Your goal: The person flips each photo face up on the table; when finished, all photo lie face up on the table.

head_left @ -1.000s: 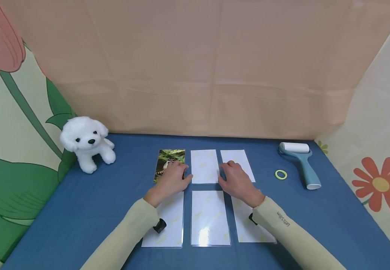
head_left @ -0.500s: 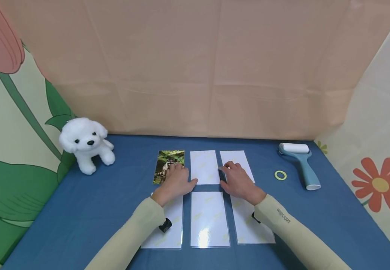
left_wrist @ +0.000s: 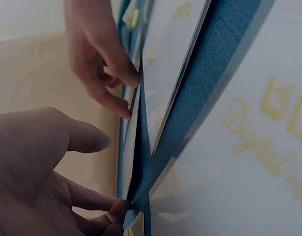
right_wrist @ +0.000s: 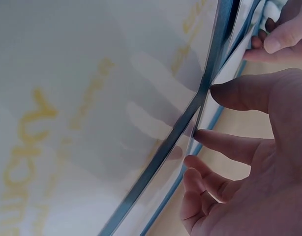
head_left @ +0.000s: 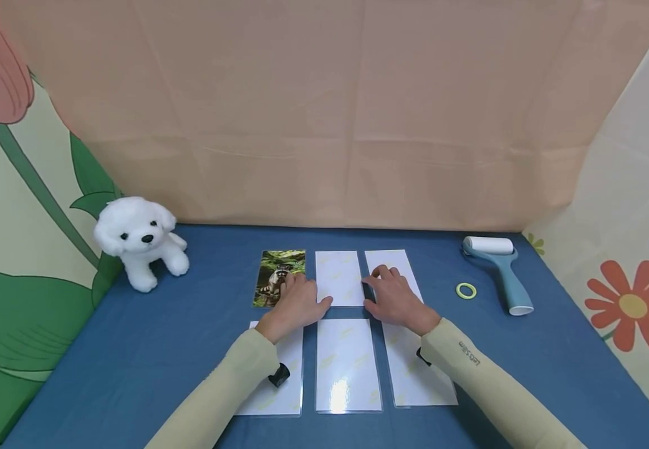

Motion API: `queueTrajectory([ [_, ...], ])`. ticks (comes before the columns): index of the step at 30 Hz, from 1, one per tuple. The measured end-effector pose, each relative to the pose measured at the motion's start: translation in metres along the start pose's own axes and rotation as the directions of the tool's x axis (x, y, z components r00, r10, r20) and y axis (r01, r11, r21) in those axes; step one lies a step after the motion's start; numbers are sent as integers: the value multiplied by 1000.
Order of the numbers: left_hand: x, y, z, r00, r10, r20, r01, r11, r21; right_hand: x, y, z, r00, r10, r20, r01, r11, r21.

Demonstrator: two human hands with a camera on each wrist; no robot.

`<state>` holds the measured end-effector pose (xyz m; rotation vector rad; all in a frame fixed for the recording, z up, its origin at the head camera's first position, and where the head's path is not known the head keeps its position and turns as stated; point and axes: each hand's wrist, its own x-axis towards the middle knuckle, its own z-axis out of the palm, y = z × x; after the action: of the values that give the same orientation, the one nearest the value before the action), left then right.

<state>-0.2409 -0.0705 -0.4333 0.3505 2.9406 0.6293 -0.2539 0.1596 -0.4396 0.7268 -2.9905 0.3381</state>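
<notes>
Six photo prints lie in two rows in the head view. One shows a striped-tailed animal (head_left: 279, 265); the others are white back up with faint yellow lettering. The upper middle print (head_left: 335, 271) lies between my hands. At its right edge my right hand (head_left: 396, 299) holds the border with thumb and forefinger; a dark gap shows under that edge. My left hand (head_left: 296, 305) is at its left side, thumb outstretched over the lower left corner. In the left wrist view, my left fingertips (left_wrist: 122, 206) meet the print's edge while the thumb stays apart.
A white plush dog (head_left: 141, 240) sits at the back left of the blue table (head_left: 150, 349). On the right are a yellow-green ring (head_left: 466, 290) and a lint roller (head_left: 500, 274). The lower middle print (head_left: 348, 368) reflects a light. A beige cloth backdrop (head_left: 279, 125) hangs behind.
My left hand has moved right, off the animal photo and onto the upper middle print's left side. My right hand has stayed at its right edge.
</notes>
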Motion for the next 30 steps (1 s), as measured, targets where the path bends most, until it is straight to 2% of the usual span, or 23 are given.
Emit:
queueTrajectory([
  [12, 1, 1, -4, 997, -10, -76, 0, 991, -132, 7, -3, 0, 999, -48, 9, 48, 999, 25],
  [17, 4, 5, -8, 987, 45, -156, -72, 983, -171, 11, -5, -1, 998, -64, 25, 62, 996, 70],
  [20, 4, 8, -11, 973, 71, -221, -120, 969, -218, 12, -7, -4, 998, -57, 31, 53, 991, 121],
  [24, 5, 15, -15, 956, 69, -286, -158, 940, -301, 15, -8, -8, 998, -45, 32, 35, 968, 250],
  [28, 6, 24, -19, 957, 61, -283, -172, 906, -386, 15, -7, -14, 998, -21, 54, -1, 924, 383],
  [30, 6, 27, -20, 966, 52, -254, -163, 884, -439, 14, -6, -17, 998, -9, 62, -18, 905, 426],
])
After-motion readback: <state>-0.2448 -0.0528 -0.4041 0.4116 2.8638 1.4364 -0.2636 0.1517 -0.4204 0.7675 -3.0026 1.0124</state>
